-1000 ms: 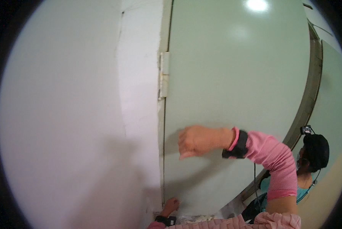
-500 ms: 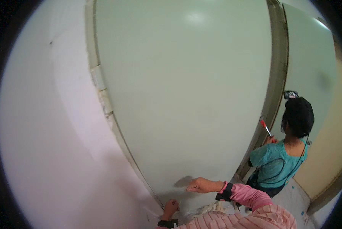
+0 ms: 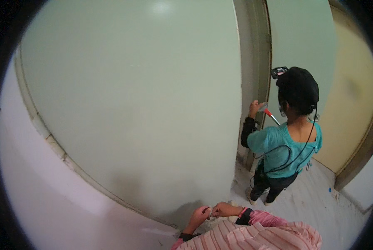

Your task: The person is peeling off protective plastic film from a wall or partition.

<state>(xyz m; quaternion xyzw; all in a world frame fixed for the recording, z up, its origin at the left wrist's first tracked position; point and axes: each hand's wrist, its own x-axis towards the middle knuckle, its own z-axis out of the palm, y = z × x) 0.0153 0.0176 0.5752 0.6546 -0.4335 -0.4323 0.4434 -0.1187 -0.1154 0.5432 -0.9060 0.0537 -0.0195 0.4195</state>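
One broad pale-green painted door panel fills the view; a co-worker in a teal shirt stands beside it. Low against it, left hand and right hand pinch a small pale scrap between them.

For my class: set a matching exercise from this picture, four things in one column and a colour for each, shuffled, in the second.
Things:
1. door
2. co-worker's top
3. the wearer's sleeve
4. wall at far right

Colours:
a. pink
b. pale yellow
c. pale green
d. teal

Pairs: 1-c, 2-d, 3-a, 4-b.

The left hand and right hand meet low before the door.
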